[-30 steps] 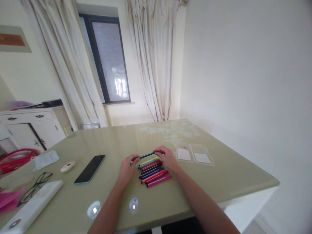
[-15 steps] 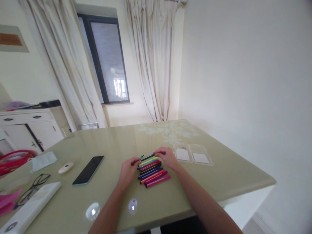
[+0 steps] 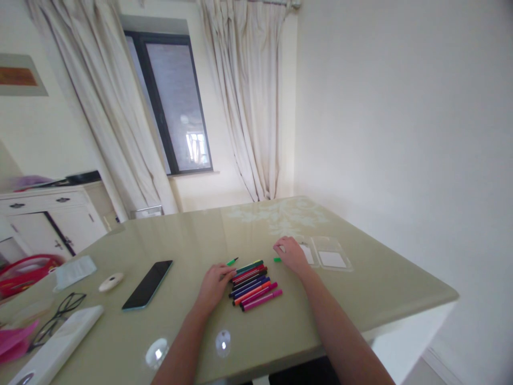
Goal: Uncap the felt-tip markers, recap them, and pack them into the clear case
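Several coloured markers (image 3: 256,289) lie side by side in a slanted row on the table. My left hand (image 3: 215,284) is at their left ends, fingers closed on the end of a dark green marker (image 3: 251,267) at the top of the row. An uncapped bright green marker (image 3: 232,262) pokes out beyond those fingers, its tip toward the upper right; my hand hides the rest. My right hand (image 3: 292,254) is right of the row, fingers loosely bent and holding nothing visible. A small green cap (image 3: 277,260) lies just below its fingers.
A clear plastic case (image 3: 348,261) with white cards (image 3: 332,259) lies open beyond my right hand. Leftward are a phone (image 3: 147,285), a white oval object (image 3: 111,282), a face mask (image 3: 75,271), glasses (image 3: 60,318) and a long white box (image 3: 60,342). A wall (image 3: 401,133) borders the right.
My right hand has let go of the dark green marker's right end and moved right, exposing the green cap. The dark green marker has come down against the row.
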Tool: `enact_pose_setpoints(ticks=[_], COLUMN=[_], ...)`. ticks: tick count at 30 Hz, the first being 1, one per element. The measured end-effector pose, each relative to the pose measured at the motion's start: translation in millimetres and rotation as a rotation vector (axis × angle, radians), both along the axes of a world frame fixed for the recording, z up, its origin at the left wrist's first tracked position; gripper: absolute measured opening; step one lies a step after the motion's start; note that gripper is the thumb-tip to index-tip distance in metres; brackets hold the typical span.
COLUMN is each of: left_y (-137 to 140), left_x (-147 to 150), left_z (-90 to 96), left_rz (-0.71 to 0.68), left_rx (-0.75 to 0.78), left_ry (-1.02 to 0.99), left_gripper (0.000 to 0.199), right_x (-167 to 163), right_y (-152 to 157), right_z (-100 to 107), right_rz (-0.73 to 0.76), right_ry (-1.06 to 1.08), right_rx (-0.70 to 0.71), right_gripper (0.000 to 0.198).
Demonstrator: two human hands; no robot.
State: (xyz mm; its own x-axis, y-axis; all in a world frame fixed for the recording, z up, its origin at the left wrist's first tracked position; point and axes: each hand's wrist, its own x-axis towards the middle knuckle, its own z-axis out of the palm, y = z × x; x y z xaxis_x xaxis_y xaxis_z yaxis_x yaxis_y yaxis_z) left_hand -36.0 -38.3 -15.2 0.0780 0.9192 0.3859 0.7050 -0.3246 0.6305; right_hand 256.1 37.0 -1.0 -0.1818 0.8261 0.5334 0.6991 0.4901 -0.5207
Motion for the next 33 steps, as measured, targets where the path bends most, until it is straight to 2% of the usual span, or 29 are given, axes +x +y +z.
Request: enact_pose_setpoints(ticks=[2,5,8,10,13,18,27,33], left_y=[1,2,2,2,1,-3,-6,-7], left_x=[-3,-12,-22,-24,-19,-3,3,8], left_z=[-1.5,-6.3,-11.1,-11.3,-6.2,3.5,4.8,5.8], left_rz=[0.035,0.181,0.320,0.346,0.278,0.125,0.076,0.064], left_rx=[0.010,0.032,0.033,0.031,0.038,0.044,0.037,0.018], left_ry=[0.013,0.025,0.035,0.030,-0.010,-0.093,-0.165,-0.194], left_gripper=[0.029,0.035,0.028,0.024,0.029,0.036,0.034,0.033], right_x=[5,10,10,5,-9,-35,-47,-52], right_y=[0,0,0,0,-4,-19,-30,-30], right_z=[-2,-5,-7,-6,-2,6,8,4], right_rz=[0.002,0.031,0.058,0.064,0.090,0.289,0.357,0.371], right_ry=[-0.035,-0.066,-0.073,-0.056,-0.010,0.215,0.257,0.293], right_rx=[-0.015,-0.066,-0.103,-0.096,-0.078,-0.005,-0.016,-0.099], right_gripper=[0.014,0.004,0.011,0.010,0.010,0.014,0.013,0.013])
